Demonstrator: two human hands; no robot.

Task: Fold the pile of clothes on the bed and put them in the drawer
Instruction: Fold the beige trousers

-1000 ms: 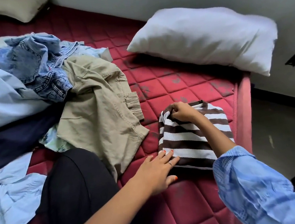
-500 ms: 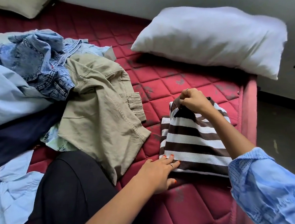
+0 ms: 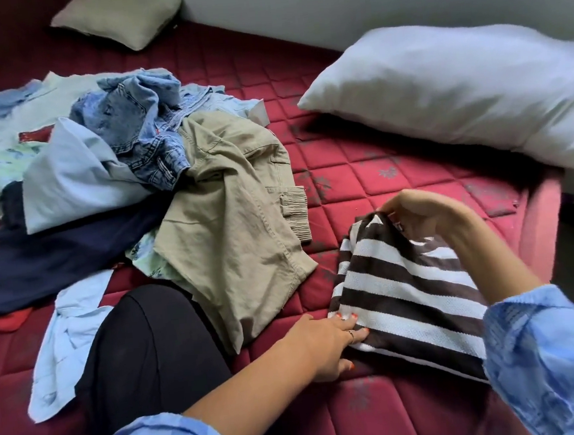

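While the left hand (image 3: 326, 343) presses flat on the striped top's (image 3: 405, 297) near corner, the right hand (image 3: 415, 212) pinches its far end.
Lying by the bed's (image 3: 362, 184) right edge, its long axis runs away from the person; that lifted end likely folds back toward the pinning hand.

Beside the red quilted mattress (image 3: 361, 177), brown-and-white stripes are being shown by the folded garment (image 3: 405, 297), khaki by the trousers (image 3: 231, 221).

— Striped top (image 3: 402, 297)? 
— Brown and white, part-folded, flat near the bed's (image 3: 362, 184) right edge, far corner lifted.
— Pile (image 3: 131, 181)? 
— Unfolded, heaped toward the left: denim, khaki, pale blue, navy, overlapping.
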